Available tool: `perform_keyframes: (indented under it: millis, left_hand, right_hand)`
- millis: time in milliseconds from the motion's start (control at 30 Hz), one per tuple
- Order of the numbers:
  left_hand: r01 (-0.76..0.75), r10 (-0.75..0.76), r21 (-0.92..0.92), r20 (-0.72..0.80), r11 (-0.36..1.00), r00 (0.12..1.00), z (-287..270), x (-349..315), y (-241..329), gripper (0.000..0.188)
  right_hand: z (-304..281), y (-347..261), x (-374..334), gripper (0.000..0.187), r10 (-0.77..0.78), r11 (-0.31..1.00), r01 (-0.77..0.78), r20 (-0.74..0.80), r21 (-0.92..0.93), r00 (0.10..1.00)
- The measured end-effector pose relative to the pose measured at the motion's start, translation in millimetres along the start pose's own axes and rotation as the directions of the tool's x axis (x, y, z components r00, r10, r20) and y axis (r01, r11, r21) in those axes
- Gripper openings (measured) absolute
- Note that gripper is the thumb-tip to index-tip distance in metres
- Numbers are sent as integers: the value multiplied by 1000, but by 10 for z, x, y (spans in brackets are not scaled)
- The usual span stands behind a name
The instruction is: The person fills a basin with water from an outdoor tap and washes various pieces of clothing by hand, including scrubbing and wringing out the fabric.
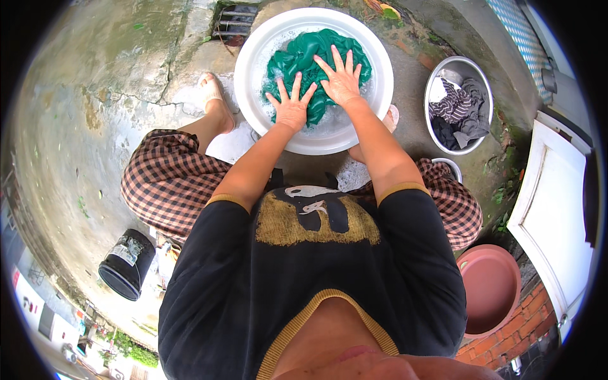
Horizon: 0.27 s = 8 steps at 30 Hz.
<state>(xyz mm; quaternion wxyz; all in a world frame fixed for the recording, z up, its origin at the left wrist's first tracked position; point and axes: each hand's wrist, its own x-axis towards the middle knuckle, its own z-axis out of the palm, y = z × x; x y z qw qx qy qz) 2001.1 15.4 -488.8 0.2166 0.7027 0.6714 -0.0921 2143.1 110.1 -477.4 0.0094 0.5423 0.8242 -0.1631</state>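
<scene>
A wide white basin [250, 120] of sudsy water stands on the ground between my feet. In it lies a wet, crumpled green cloth [308, 47], bunched toward the far side. My left hand [292, 109] rests on the cloth's near left part, fingers spread. Farther right, my right hand [342, 82] lies flat on the cloth, its fingers also spread and pointing away from me. Neither hand grips anything. Suds [329, 123] show along the basin's near side. The cloth's underside is hidden.
Right of the basin sits a metal tub [431, 130] of dark and striped clothes [457, 104]. A pinkish-brown basin [487, 291] stands lower right, near a white door [554, 202]. A black bucket [126, 263] is lower left. A drain grate [234, 22] lies beyond the basin.
</scene>
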Motion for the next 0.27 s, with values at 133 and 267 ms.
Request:
perform_keyframes:
  millis: [133, 267]
  left_hand:
    - [-44, 41, 15, 160, 999, 986, 192, 227, -151, 78]
    - [-131, 143, -59, 328, 990, 934, 288, 455, -408, 86]
  right_hand:
    - [212, 5, 66, 56, -8, 999, 11, 69, -44, 998]
    - [444, -17, 155, 49, 39, 993, -12, 239, -115, 970]
